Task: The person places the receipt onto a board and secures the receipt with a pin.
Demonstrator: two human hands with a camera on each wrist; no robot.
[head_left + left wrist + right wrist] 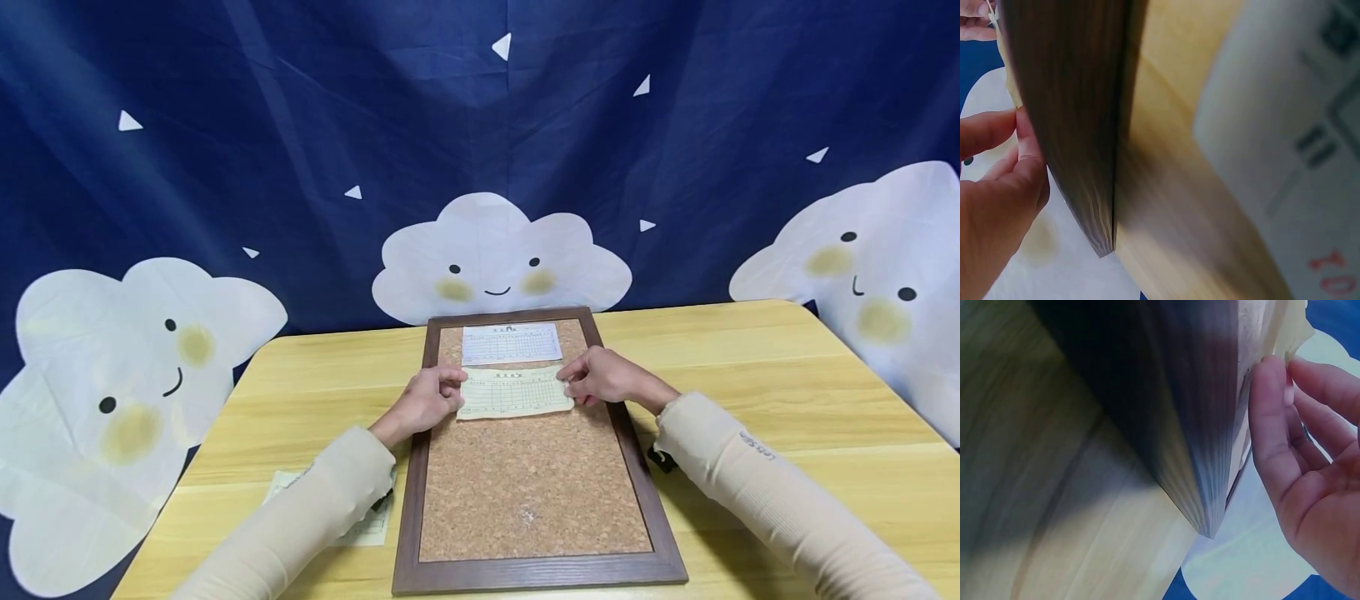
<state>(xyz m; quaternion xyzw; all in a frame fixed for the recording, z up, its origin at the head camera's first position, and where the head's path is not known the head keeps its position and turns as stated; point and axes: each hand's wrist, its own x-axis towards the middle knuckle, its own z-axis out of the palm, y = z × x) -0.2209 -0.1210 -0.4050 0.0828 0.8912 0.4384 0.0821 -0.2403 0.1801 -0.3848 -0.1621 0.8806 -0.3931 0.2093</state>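
Over the upper half of a framed cork board point(525, 492), both hands hold a pale yellow printed form point(516, 395) by its two side edges. The left hand point(426, 402) pinches the left edge between thumb and fingers. On the opposite side, the right hand point(603, 379) pinches the right edge; its thumb and fingertips also show close together on the paper in the right wrist view. A white printed form point(512, 343) lies on the cork just above the yellow one. The yellow sheet bows slightly along its lower edge.
Dark wood framing point(540, 572) borders the cork. On the wooden table point(780, 375), more printed slips point(367, 530) lie left of the board, partly under the left sleeve point(322, 492). A blue curtain point(420, 108) with cloud faces hangs behind the table.
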